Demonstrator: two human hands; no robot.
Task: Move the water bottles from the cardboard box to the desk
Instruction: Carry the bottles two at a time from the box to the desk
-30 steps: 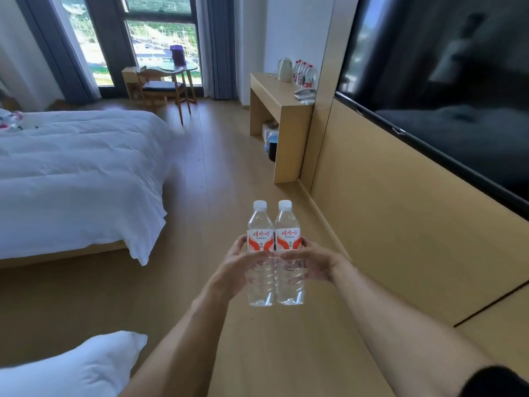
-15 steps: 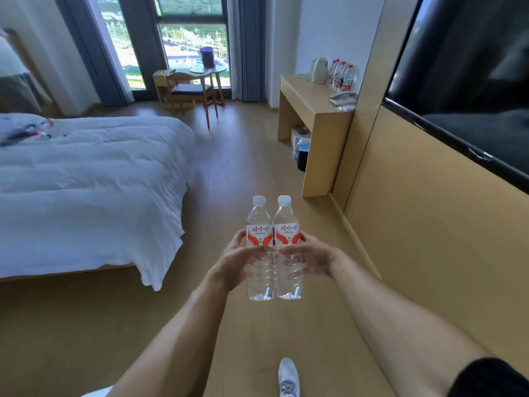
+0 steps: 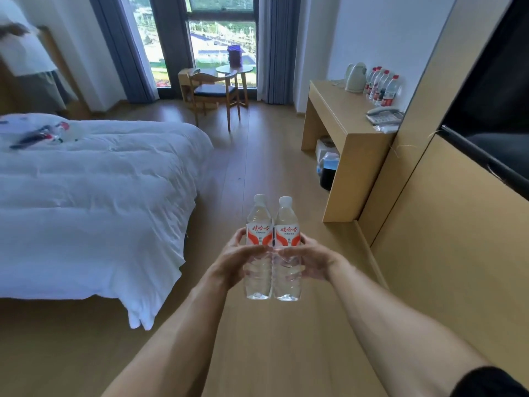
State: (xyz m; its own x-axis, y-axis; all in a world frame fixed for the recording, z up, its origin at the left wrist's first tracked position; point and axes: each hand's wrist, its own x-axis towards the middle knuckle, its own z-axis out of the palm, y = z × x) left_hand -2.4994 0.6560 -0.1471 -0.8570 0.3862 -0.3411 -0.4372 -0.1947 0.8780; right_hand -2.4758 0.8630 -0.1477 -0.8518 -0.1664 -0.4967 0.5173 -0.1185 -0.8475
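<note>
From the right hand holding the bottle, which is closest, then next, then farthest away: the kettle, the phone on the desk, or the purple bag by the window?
Measured from the right hand:
1. Phone, on the desk's near end, ahead on the right.
2. Kettle, farther back on the desk.
3. Purple bag, on the round table at the window, far across the room.

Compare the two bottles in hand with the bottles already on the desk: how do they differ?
The two held bottles have white caps; the desk bottles have red caps. The held pair is carried above the floor, left hand and right hand gripping them; the desk bottles stand beside the kettle. The held pair is side by side, touching; the desk group is larger. All are upright, clear and labelled.
</note>
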